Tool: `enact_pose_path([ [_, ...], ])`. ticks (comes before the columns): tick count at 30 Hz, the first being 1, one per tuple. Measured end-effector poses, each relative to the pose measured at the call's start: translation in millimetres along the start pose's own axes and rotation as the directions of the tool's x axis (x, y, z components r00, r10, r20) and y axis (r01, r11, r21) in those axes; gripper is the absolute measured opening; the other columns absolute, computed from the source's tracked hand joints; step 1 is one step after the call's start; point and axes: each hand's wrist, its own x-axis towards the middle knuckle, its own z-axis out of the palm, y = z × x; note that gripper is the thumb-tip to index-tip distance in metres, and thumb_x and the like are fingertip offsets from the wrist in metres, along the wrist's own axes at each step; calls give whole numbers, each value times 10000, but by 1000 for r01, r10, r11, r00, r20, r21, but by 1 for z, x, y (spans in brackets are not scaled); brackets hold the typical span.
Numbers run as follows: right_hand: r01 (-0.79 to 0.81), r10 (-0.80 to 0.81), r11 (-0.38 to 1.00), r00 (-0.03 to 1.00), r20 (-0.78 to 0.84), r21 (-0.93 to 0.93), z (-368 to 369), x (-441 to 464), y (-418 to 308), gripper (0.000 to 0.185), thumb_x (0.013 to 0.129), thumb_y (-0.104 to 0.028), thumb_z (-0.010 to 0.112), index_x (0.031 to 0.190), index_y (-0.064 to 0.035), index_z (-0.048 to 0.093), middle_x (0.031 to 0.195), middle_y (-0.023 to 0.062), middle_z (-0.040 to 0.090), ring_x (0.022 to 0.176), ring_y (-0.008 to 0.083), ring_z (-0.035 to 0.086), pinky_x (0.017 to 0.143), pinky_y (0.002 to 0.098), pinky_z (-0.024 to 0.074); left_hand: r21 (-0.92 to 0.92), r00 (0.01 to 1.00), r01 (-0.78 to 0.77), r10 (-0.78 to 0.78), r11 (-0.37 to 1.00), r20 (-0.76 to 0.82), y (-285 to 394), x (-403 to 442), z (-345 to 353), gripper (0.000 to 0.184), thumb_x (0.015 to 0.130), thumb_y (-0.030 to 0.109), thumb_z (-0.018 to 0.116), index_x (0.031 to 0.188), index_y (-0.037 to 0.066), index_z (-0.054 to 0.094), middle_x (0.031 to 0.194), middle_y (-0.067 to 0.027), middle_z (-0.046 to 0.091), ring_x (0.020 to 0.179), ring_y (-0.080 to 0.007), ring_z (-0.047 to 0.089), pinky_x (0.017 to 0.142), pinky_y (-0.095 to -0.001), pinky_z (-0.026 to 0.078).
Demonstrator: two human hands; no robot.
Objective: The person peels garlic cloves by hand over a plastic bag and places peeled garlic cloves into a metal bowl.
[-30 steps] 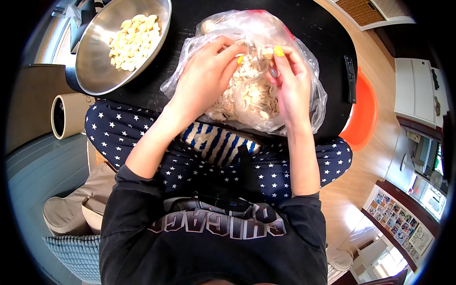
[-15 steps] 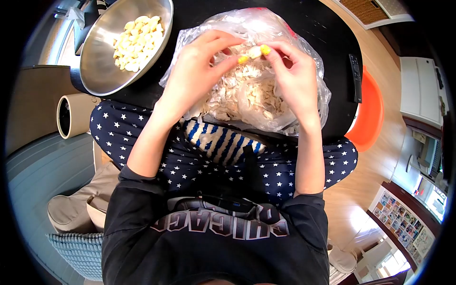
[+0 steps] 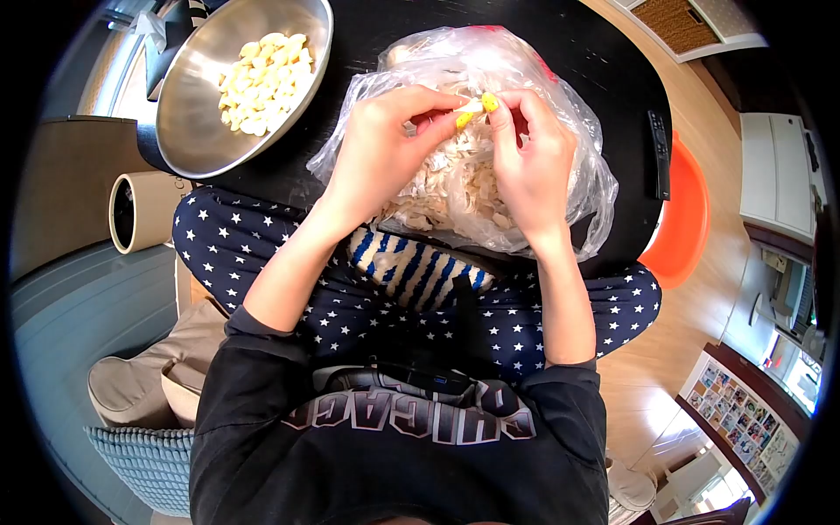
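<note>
Over an open clear plastic bag (image 3: 591, 188) full of papery peels (image 3: 429, 206), my two hands meet fingertip to fingertip. Between them is a small pale garlic clove (image 3: 473, 106), mostly covered by the fingers. My left hand (image 3: 381, 144) is closed in a pinch at the clove's left side. My right hand (image 3: 532, 157) pinches it from the right, thumb and finger pressed together. Yellow nails show on both thumbs. To the upper left stands a steel bowl (image 3: 188, 96) with a heap of pale cloves (image 3: 265, 83) in it.
A black table (image 3: 367, 26) lies under the bag and bowl. Near its right edge is a black remote control (image 3: 658, 157), beside an orange seat (image 3: 687, 219). A beige cylindrical container (image 3: 149, 210) is left, below the bowl. A striped cloth item (image 3: 416, 269) lies before the bag.
A second ago my hands were slightly apart, with a clove in my right fingers. They have since come together around the clove. The whole view has shifted slightly.
</note>
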Motion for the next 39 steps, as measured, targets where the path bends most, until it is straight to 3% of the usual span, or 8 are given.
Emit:
enact_pose_path([
  [7,-89,93,991,995,-42,100,3,-2,5,55,823,-34,561,799,14,549,649,79,552,546,152,508,532,270,405,-201,997,19,-34,979,-72,3,-1,3,188,777,60,642,961,25,657,845,-76,664,701,-116,609,627,-216,474],
  [14,-588,480,751,799,363,300,-24,7,18,299,924,-280,469,818,-48,624,692,-51,553,555,12,391,512,168,319,-417,953,300,-291,858,87,-1,5,-16,227,892,161,532,1010,-11,621,802,-39,635,693,-48,537,638,-174,406],
  [18,-557,420,792,795,437,251,-29,9,21,218,897,-202,509,832,-29,626,688,-25,575,565,29,435,523,178,351,-463,934,353,-332,813,128,-7,8,-23,253,888,185,535,1021,-14,614,778,-46,648,689,-44,554,639,-165,424],
  [20,-104,103,995,976,194,-5,-18,5,15,119,836,-81,531,815,-9,624,598,34,571,543,142,525,555,268,424,-528,920,385,-360,757,155,-8,7,-23,251,887,186,535,1011,-15,618,780,-46,649,681,-43,549,640,-166,424],
  [27,-257,284,957,920,269,-132,-26,8,4,157,797,-24,560,943,-21,618,748,112,600,652,174,576,620,286,450,-456,898,439,-361,775,251,-6,8,-26,244,901,171,515,1013,-25,608,864,-51,637,687,-41,517,646,-172,410],
  [32,-216,157,954,952,264,209,-16,6,-1,181,790,-37,595,968,-33,630,815,80,627,707,117,584,631,237,454,-266,953,291,-256,919,160,-9,4,-13,217,874,132,552,1024,-13,613,870,-63,642,770,-74,581,672,-179,433],
  [35,-151,98,970,960,263,189,-13,4,0,188,794,-48,605,981,-34,626,807,51,630,706,93,574,637,220,452,-231,953,236,-179,944,244,-4,4,-12,265,904,162,504,1073,-24,588,911,-98,645,818,-104,607,707,-198,457],
  [39,-276,216,927,947,238,255,-23,8,6,176,806,-54,602,976,-14,620,796,43,632,704,83,571,647,215,452,-574,820,568,-352,590,451,-1,8,-17,437,966,258,313,1147,-95,496,1012,-167,624,878,-171,628,707,-212,471],
])
